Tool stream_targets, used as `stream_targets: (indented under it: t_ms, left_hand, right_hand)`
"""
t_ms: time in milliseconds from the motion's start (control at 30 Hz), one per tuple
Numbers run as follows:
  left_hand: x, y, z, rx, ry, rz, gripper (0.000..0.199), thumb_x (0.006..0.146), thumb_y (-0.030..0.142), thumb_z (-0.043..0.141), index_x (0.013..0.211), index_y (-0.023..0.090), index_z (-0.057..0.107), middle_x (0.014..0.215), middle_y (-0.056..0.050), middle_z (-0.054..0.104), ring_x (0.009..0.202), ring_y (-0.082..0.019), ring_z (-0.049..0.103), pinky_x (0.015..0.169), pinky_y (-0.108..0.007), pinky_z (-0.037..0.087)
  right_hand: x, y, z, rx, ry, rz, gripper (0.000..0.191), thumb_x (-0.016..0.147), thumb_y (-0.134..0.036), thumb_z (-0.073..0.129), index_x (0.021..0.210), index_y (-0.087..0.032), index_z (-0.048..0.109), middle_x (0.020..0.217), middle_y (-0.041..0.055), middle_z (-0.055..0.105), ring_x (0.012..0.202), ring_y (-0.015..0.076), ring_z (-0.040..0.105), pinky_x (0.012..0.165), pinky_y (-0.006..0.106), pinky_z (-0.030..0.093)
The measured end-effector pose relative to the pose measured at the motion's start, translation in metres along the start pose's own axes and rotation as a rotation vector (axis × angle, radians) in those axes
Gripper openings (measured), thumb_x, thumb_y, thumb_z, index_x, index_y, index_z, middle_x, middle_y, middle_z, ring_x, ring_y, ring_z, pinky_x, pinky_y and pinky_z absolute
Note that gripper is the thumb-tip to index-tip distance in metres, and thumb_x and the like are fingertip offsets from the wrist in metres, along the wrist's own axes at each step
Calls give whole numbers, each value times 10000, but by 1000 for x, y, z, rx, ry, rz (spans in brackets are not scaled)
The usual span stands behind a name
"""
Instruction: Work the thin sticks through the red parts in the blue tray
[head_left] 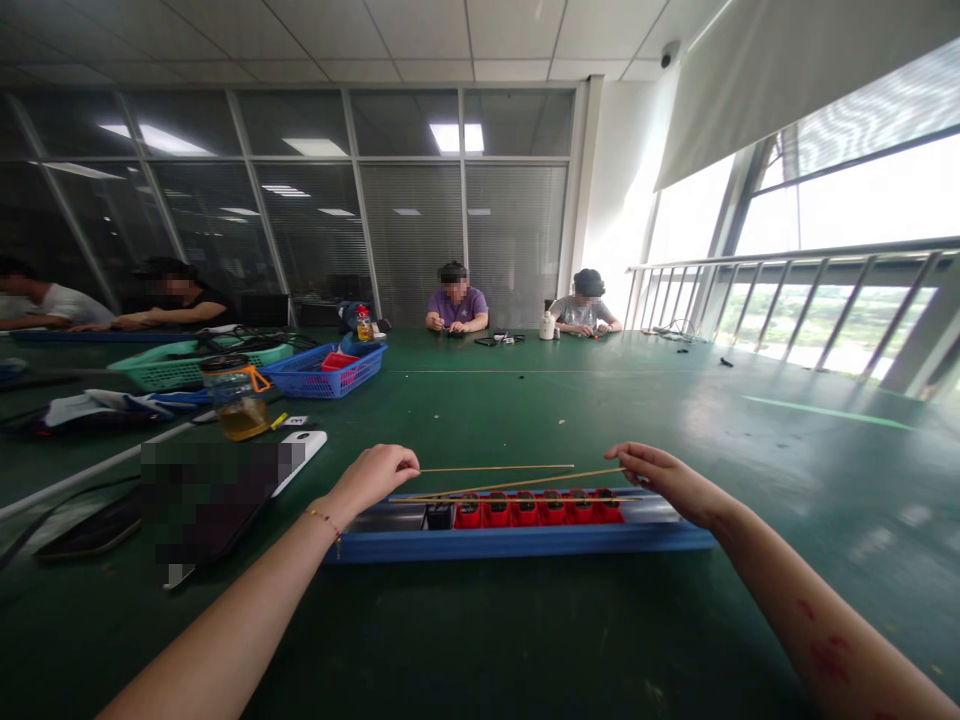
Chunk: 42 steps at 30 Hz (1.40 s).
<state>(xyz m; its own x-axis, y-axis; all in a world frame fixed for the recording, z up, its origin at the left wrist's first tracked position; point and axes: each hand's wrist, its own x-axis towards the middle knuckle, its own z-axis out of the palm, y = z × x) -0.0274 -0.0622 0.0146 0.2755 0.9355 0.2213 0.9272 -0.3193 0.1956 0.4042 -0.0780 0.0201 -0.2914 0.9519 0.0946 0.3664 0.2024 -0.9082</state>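
Note:
A long blue tray with a silvery inner surface lies crosswise in front of me. In it stands a row of several red blocks with dark tops, and a black block sits at their left end. My left hand is closed in a pinch on a thin straw-coloured stick that points right, above the tray's far side. Between the fingertips of my right hand is the end of another thin stick, slanting down leftward over the blocks. A further thin stick lies across the block tops.
Left of the tray are a dark pixelated object, a phone and a jar of amber liquid. Behind them stand a blue basket and a green basket. Several people sit along the table's far side and left.

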Motion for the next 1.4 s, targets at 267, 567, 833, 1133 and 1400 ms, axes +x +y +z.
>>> stream_targets:
  t_ms: [267, 567, 833, 1133, 1400]
  left_hand:
    - [26, 2, 23, -67, -114, 4, 162, 718, 328, 525, 750, 244, 660, 808, -9, 666, 756, -160, 596, 667, -232, 398]
    - [28, -8, 32, -111, -187, -20, 153, 701, 307, 533, 748, 221, 651, 789, -6, 668, 728, -139, 599, 628, -204, 400]
    - [24, 0, 26, -123, -184, -52, 392, 734, 533, 431, 699, 200, 636, 683, -18, 651, 627, -150, 581, 540, -223, 349]
    - [26, -2, 26, -192, -235, -53, 304, 625, 487, 591, 753, 217, 644, 773, -2, 668, 716, -149, 596, 580, -208, 390]
    - [28, -7, 30, -207, -225, -36, 170, 675, 349, 569, 758, 226, 652, 774, 6, 668, 729, -138, 598, 623, -210, 412]
  right_hand:
    - [-2, 11, -31, 131, 150, -8, 447, 704, -531, 547, 1040, -237, 548, 727, -4, 459, 667, 125, 457, 664, 253, 412]
    - [-3, 33, -56, 110, 224, 42, 388, 702, -498, 571, 997, -247, 562, 700, -18, 459, 657, 121, 462, 647, 254, 409]
    - [13, 26, -27, -232, 120, -32, 471, 701, -552, 527, 1008, -196, 557, 650, -18, 487, 594, 119, 441, 537, 240, 370]
    - [60, 21, 8, -682, -119, -55, 215, 675, -329, 588, 833, -187, 621, 701, 4, 617, 641, 140, 550, 563, 225, 407]
    - [78, 23, 34, -871, -40, 29, 136, 611, -189, 590, 729, -234, 641, 756, 2, 661, 700, 181, 586, 596, 258, 395]
